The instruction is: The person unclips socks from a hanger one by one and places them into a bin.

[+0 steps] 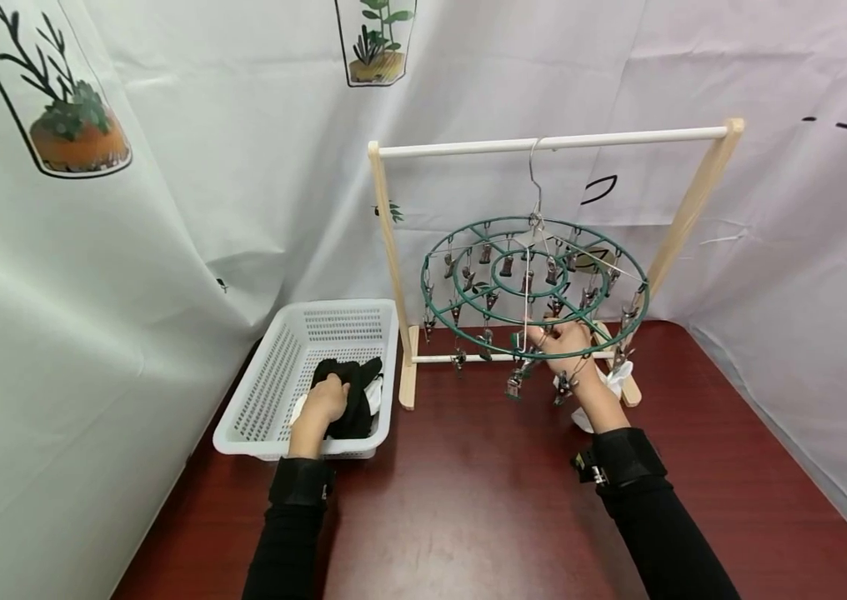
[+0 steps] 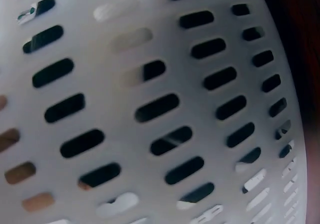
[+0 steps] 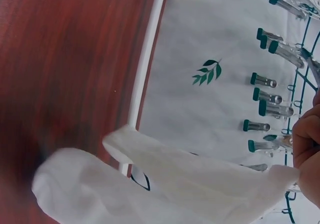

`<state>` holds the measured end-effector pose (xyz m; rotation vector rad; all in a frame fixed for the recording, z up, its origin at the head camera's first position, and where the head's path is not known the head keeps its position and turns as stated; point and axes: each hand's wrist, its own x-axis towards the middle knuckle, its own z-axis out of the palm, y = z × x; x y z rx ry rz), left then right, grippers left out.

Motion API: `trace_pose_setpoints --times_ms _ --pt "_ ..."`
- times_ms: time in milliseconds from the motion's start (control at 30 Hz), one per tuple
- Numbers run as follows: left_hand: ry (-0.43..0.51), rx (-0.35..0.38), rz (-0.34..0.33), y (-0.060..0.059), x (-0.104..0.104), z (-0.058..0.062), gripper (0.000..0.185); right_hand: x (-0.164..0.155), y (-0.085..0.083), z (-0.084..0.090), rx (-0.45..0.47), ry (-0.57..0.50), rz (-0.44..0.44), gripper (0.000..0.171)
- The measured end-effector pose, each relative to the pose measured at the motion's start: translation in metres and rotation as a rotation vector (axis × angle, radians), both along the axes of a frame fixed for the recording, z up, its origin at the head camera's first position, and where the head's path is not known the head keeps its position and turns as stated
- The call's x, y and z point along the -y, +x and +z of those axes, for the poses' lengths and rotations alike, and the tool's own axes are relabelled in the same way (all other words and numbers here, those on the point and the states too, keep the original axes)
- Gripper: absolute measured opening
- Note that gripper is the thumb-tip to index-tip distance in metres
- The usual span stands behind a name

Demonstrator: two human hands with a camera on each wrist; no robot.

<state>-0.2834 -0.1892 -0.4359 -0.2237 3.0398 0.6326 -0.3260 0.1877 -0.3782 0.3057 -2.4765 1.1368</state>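
Observation:
My left hand (image 1: pixel 328 398) reaches into the white basket (image 1: pixel 230 429) and grips bunched black cloth (image 1: pixel 355 421), with some white cloth beside it. In the left wrist view the slotted basket wall (image 2: pixel 115 93) hides nearly all of that hand. My right hand (image 1: pixel 572 343) is at the near rim of a round green clip hanger (image 1: pixel 429 296), its fingers curled among the clips. In the right wrist view a white sock (image 3: pixel 200 179) hangs with its upper end at the right hand's (image 3: pixel 307 154) fingers; the exact grip point is partly hidden.
The hanger hooks over the white bar (image 1: pixel 461 148) of a wooden stand (image 1: pixel 388 229). Metal clips (image 1: pixel 515 382) with green tips dangle all around its rings. A dark red table (image 1: pixel 461 500) lies below, and a white printed curtain (image 1: pixel 243 150) surrounds it.

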Motion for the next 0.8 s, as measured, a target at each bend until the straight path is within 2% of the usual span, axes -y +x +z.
trace_pose_setpoints --times_ms 67,133,233,300,333,400,433,500,567,633,667,733,800 --pt "-0.034 -0.034 0.058 0.002 -0.003 0.002 0.044 -0.001 0.003 -0.001 0.005 0.013 -0.015 0.052" --pt "-0.07 -0.133 0.121 0.004 -0.008 0.005 0.043 -0.002 0.006 -0.001 -0.031 0.026 -0.026 0.051" --pt "-0.118 -0.381 0.194 0.005 -0.019 0.015 0.035 -0.003 0.008 -0.001 -0.104 0.033 -0.033 0.05" --pt "-0.094 -0.593 0.192 0.005 -0.033 0.025 0.031 -0.003 0.01 -0.001 -0.136 0.024 -0.027 0.049" --pt "-0.073 -0.703 0.165 0.005 -0.042 0.031 0.029 -0.003 0.01 -0.002 -0.145 0.021 -0.024 0.049" --pt "-0.009 -0.933 0.054 0.005 -0.065 0.041 0.026 -0.003 0.012 -0.002 -0.152 0.003 -0.022 0.047" --pt "0.025 -1.046 -0.031 0.006 -0.079 0.047 0.026 -0.003 0.013 -0.002 -0.148 -0.008 -0.025 0.046" --pt "0.095 -1.249 -0.229 0.011 -0.11 0.055 0.025 -0.002 0.015 -0.002 -0.133 -0.016 -0.04 0.044" --pt "0.128 -1.41 -0.444 0.018 -0.14 0.062 0.026 -0.001 0.017 -0.001 -0.122 -0.011 -0.063 0.044" --pt "0.122 -1.502 -0.622 0.029 -0.167 0.068 0.029 0.0 0.018 -0.001 -0.119 0.003 -0.08 0.043" --pt "0.105 -1.529 -0.689 0.033 -0.179 0.071 0.03 0.001 0.019 -0.001 -0.126 0.02 -0.084 0.042" --pt "0.039 -1.55 -0.781 0.041 -0.2 0.075 0.03 0.003 0.018 -0.001 -0.158 0.055 -0.093 0.04" --pt "-0.066 -1.542 -0.814 0.044 -0.216 0.078 0.031 0.006 0.019 -0.001 -0.201 0.068 -0.081 0.037"
